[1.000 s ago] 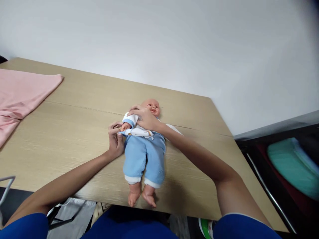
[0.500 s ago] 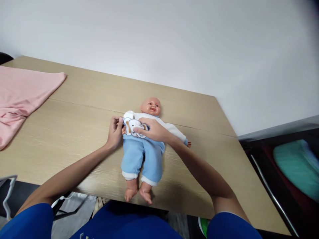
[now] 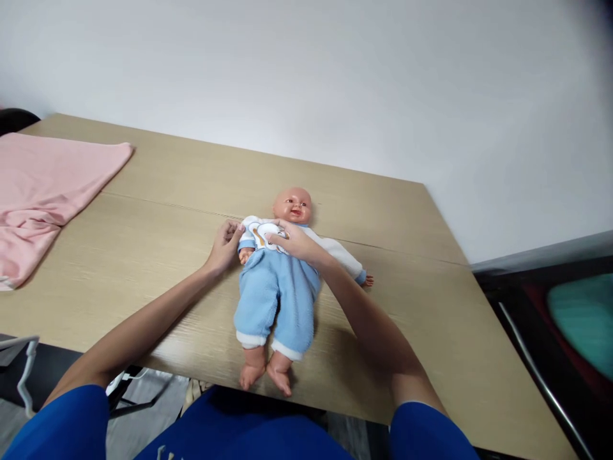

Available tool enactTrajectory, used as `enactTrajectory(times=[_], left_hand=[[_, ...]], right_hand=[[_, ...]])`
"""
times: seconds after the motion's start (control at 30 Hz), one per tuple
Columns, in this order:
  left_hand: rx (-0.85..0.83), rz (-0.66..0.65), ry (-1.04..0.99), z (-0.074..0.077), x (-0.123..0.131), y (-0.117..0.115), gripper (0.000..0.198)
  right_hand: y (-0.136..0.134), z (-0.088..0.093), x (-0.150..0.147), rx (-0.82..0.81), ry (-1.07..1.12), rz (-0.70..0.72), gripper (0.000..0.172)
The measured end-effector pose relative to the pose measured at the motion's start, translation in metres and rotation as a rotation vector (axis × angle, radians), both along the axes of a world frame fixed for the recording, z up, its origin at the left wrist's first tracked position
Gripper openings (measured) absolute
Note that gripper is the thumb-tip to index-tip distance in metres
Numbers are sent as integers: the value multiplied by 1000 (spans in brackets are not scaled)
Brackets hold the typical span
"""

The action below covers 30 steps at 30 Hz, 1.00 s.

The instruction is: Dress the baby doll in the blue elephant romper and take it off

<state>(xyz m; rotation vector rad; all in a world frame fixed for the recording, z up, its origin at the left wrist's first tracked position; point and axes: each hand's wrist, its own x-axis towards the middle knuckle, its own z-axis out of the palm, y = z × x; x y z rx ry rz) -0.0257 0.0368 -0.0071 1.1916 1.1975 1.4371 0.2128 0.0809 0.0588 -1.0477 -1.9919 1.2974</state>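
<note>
A baby doll [image 3: 293,206] lies on its back on the table, head away from me and bare feet near the front edge. It wears a white top [image 3: 335,250] with a cartoon patch on the chest and fluffy light blue trousers [image 3: 275,297] with white cuffs. My left hand [image 3: 225,246] is closed on the sleeve [image 3: 246,233] at the left, just above the doll's small hand. On the chest, my right hand [image 3: 299,243] pinches the top by its patch, partly covering it. The other sleeve stretches out to the right.
A pink cloth [image 3: 57,185] lies partly rumpled on the left of the wooden table [image 3: 383,211]. Behind the table stands a white wall. At the right edge are a dark chair-like frame with a metal rail [image 3: 536,370] and a teal item [image 3: 587,319].
The sleeve at the left now sits higher, and more of the doll's small hand and blue cuff shows. My hands have shifted slightly up the top. The camera view has turned a little.
</note>
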Motion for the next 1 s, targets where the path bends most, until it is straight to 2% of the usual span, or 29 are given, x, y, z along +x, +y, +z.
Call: enactTrajectory(times=[0.17, 0.43, 0.57, 0.73, 0.87, 1.0], left_hand=[[25, -84, -7, 4, -3, 3, 59], [53, -159, -9, 1, -4, 25, 61], [-74, -191, -126, 1, 1, 40, 67], [-214, -271, -267, 4, 7, 56, 64], [-247, -277, -331, 2, 9, 62, 55], [-261, -274, -352, -3, 6, 64, 55]], right_hand=[[-9, 1, -6, 7, -39, 67, 53], [7, -9, 0, 12, 13, 118, 62], [12, -13, 3, -116, 70, 23, 66], [19, -19, 4, -310, 219, -64, 60], [20, -21, 7, -356, 249, -106, 64], [20, -22, 8, -382, 288, -130, 64]])
